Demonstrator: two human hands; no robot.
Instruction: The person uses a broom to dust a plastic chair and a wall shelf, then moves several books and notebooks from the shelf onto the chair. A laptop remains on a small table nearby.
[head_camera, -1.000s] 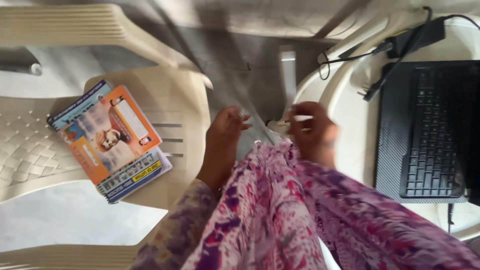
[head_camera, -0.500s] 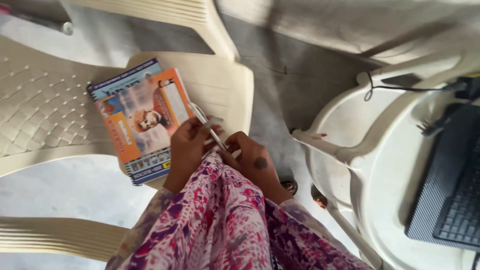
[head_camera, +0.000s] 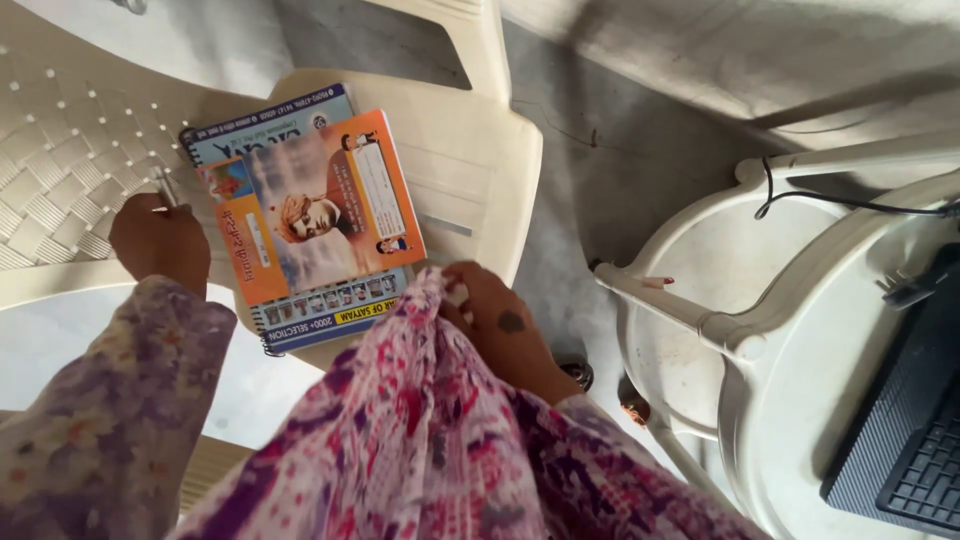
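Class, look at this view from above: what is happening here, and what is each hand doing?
A person in a purple floral garment leans over a cream plastic chair where two books lie stacked. The left hand holds a thin pen-like stick at the books' left edge. The right hand rests at the seat's front edge, gripping the fabric.

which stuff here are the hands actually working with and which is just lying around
In hand:
- left hand holding a thin pen-like stick
- right hand at the near edge of the stacked books

Lying about:
- laptop
- black cable
- round white chair
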